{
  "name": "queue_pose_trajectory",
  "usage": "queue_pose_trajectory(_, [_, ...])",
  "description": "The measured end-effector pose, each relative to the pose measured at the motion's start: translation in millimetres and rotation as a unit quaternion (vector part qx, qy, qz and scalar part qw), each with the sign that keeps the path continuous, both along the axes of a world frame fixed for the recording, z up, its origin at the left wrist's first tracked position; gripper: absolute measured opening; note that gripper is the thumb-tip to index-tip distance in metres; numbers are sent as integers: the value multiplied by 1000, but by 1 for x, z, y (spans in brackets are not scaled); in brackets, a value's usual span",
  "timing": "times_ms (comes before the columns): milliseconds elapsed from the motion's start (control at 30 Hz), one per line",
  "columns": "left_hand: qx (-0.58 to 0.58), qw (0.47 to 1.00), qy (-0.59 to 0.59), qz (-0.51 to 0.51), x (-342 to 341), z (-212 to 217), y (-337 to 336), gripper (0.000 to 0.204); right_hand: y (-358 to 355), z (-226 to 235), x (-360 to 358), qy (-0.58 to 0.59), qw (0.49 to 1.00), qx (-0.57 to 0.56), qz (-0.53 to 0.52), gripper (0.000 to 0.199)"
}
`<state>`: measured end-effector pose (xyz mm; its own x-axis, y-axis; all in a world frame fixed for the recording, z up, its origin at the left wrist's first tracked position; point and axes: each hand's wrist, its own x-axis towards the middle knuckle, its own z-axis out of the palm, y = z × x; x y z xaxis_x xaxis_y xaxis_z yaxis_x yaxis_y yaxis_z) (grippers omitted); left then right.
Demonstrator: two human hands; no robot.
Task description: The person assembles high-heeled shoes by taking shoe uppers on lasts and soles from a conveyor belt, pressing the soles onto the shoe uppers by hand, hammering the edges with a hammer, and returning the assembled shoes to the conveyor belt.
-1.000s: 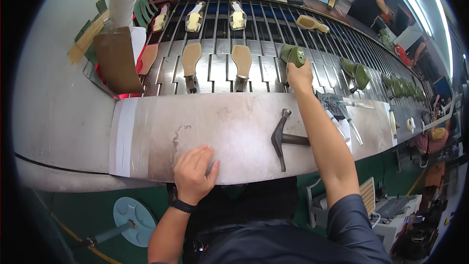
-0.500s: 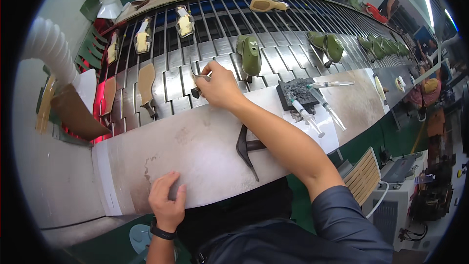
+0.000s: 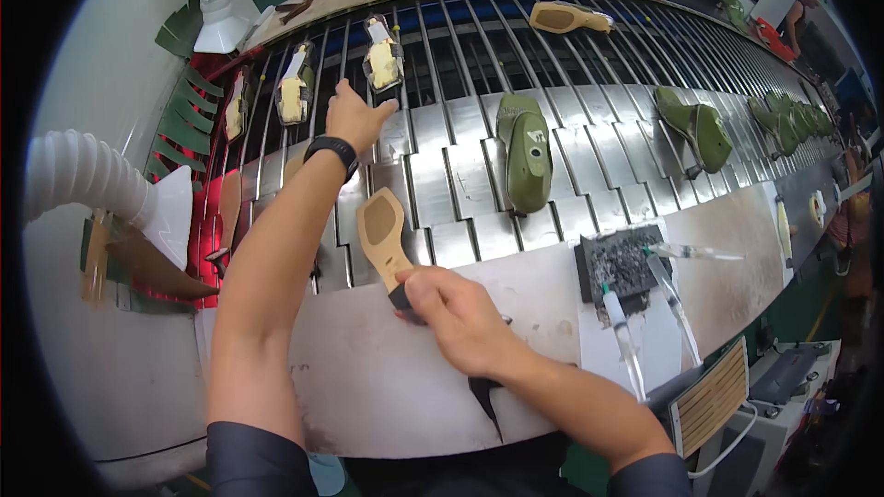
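Sole (image 3: pixel 382 230) — one pinched by right hand (image 3: pixel 465 322), left hand (image 3: pixel 357 121) spread, three syringes (image 3: pixel 623 345)

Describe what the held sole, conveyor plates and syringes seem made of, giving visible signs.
Sole: matte tan, perhaps leather or fibreboard, judging by its dull face.
Conveyor plates: probably smooth metal, from silvery reflections.
Syringes: likely clear plastic, looking see-through; glass is possible.
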<state>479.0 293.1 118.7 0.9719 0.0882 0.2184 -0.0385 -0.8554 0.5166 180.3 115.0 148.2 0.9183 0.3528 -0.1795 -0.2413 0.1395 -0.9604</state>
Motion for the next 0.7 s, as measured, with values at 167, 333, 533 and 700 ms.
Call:
queue_pose_trajectory(167, [-57,991,24,121,105,-15,-47,130,1,18,-2,-138,981,-135,-25,54])
queue_pose_trajectory(333, [-52,985,22,166,116,-42,-73,106,-1,1,2,-149,979,-136,-37,57])
queue_pose_trajectory(533, [-187,979,-8,86,45,-9,-12,88,5,1,1,-173,973,-147,-51,48])
queue_pose_trajectory(700, [-383,921,-38,-61,-149,37,43,83,7,-1,0,-182,967,-162,-81,32])
